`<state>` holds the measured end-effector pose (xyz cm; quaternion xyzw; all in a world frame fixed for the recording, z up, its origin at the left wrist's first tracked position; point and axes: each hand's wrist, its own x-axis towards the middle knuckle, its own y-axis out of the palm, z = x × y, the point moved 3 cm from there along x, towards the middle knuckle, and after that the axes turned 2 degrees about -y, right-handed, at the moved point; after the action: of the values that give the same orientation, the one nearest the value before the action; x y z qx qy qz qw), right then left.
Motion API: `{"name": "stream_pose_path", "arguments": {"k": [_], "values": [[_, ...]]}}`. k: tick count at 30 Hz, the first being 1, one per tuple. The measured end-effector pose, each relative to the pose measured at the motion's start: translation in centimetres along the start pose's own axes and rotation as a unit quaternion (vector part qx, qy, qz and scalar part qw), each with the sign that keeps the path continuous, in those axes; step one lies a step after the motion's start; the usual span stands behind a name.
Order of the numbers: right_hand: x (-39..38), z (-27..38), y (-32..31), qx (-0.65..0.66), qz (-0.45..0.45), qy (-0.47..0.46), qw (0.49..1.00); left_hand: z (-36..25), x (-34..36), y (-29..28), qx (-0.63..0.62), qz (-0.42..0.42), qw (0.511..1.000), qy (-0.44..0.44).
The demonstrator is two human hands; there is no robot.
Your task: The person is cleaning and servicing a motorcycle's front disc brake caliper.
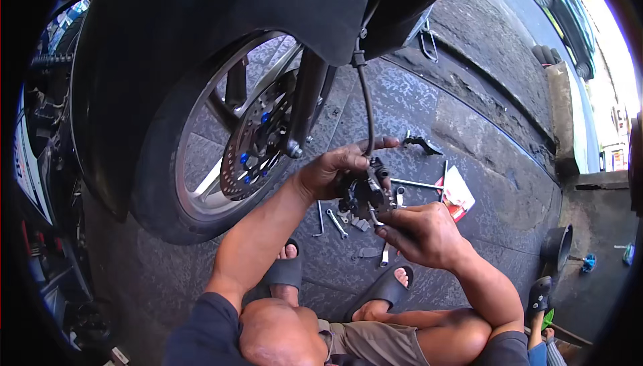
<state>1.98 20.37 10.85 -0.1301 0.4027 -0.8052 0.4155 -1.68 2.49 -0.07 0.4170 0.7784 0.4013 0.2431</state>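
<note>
My left hand point(338, 168) grips a black brake caliper point(362, 198) from its upper left, index finger stretched over it beside the black hose point(367, 108) that runs up to the motorcycle's bodywork. My right hand point(422, 232) is closed at the caliper's lower right, pinching a small silver metal piece point(376, 218) against it; whether this is a tool or a part is unclear. Left of my hands are the front wheel's brake disc point(238, 162) with blue bolts and the fork leg point(308, 98). The caliper's far side is partly hidden by my fingers.
Wrenches point(335, 223), a long metal bar point(418, 184), a black bracket point(423, 143) and a red-white packet point(459, 192) lie on the ground. A black basin point(556, 249), another person's foot point(539, 296) and a concrete ledge point(561, 115) are at right. A car point(556, 11) stands beyond.
</note>
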Motion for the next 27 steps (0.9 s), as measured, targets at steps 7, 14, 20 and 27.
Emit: {"name": "stream_pose_path", "arguments": {"k": [7, 14, 20, 27], "values": [[0.5, 0.6, 1.1, 0.204, -0.041, 0.041, 0.977, 1.5, -1.1, 0.5, -0.073, -0.081, 0.977, 0.186], [-0.2, 1.6, 1.0, 0.378, -0.104, 0.14, 0.909, 2.5, -2.0, 2.7, -0.233, -0.115, 0.953, 0.153], [-0.9, 2.1, 4.2, 0.523, -0.195, 0.253, 0.79, 3.3, -1.5, 1.7, -0.203, -0.128, 0.941, 0.238], [0.0, 1.9, 7.5, 0.709, -0.336, 0.308, 0.538, 3.9, -0.3, 0.0, -0.114, -0.288, 0.913, 0.265]]}}
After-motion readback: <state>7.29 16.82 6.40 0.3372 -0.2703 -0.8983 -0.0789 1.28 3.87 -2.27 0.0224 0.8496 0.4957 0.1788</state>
